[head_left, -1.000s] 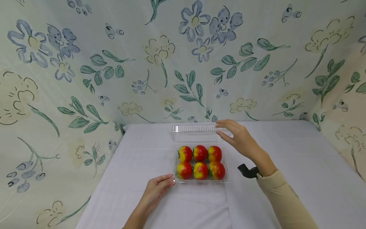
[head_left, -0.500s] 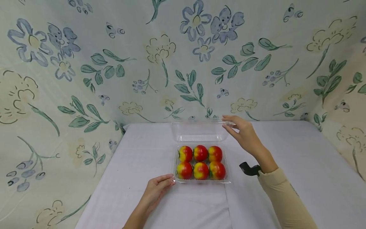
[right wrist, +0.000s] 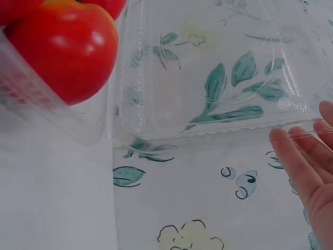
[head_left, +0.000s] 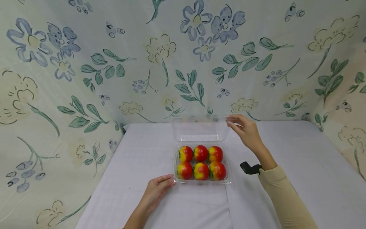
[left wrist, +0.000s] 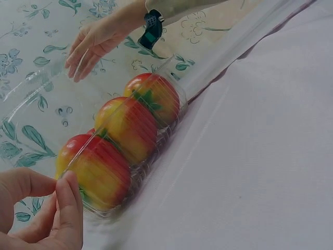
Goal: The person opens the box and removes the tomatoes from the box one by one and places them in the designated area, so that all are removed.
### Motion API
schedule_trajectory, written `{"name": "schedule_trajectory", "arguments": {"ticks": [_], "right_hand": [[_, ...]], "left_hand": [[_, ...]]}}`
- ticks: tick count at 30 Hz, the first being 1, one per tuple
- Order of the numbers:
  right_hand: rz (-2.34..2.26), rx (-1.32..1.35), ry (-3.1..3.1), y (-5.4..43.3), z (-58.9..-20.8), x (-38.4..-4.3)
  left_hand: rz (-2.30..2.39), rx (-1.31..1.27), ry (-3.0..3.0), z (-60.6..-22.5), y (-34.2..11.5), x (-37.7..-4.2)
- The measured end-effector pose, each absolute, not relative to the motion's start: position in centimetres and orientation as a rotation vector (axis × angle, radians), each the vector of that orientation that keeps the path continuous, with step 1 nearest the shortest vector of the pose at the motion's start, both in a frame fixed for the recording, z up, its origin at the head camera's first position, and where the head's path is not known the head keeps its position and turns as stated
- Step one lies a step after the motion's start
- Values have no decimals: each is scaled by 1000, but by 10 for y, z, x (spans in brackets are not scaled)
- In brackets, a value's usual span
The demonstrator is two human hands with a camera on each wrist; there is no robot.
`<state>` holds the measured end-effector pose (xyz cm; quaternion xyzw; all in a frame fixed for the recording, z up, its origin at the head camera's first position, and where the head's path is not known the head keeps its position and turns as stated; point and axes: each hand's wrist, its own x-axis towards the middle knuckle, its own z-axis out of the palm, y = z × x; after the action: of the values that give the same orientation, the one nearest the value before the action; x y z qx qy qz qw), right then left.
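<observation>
Left grip (head_left: 158,190) pinches clear plastic box (head_left: 200,182); right grip (head_left: 245,131) pinches its raised transparent lid (head_left: 200,128); six round red-yellow fruits (head_left: 201,171) inside.

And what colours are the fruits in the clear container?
The fruits are red and yellow, with green leaves; best seen in the left wrist view.

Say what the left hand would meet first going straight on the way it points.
The left hand pinches the clear tray; straight on, it would likely meet the tray's wall first, then the nearest left fruit, though depth is unclear.
</observation>
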<state>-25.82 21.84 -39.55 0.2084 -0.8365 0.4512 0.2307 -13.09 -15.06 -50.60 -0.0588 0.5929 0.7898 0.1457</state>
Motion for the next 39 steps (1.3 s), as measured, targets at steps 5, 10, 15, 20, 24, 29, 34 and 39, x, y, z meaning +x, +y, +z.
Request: {"name": "schedule_trajectory", "arguments": {"ticks": [5,10,15,20,24,29,34,39], "right_hand": [[1340,574,-2261,218,-397,-260],[1383,567,-2243,212,-388,-253],[1450,538,-2252,208,-380,-248],[1548,541,-2234,209,-383,-252],[1606,540,-2214,212,-388,-258],[1666,511,-2204,218,-406,-274],[1700,475,-2223,222,-421,-289],[1758,463,-2214,222,-424,-295]], "left_hand": [[2278,-174,1698,-505,-150,-132],[2274,-174,1695,-506,-150,-132],[2278,-170,1682,-508,-150,-133],[2272,-182,1682,-508,-149,-133],[2264,-180,1691,-507,-150,-133],[2265,-178,1694,-506,-150,-134],[2271,-182,1694,-506,-150,-133],[2268,-179,1695,-506,-151,-132]]}}
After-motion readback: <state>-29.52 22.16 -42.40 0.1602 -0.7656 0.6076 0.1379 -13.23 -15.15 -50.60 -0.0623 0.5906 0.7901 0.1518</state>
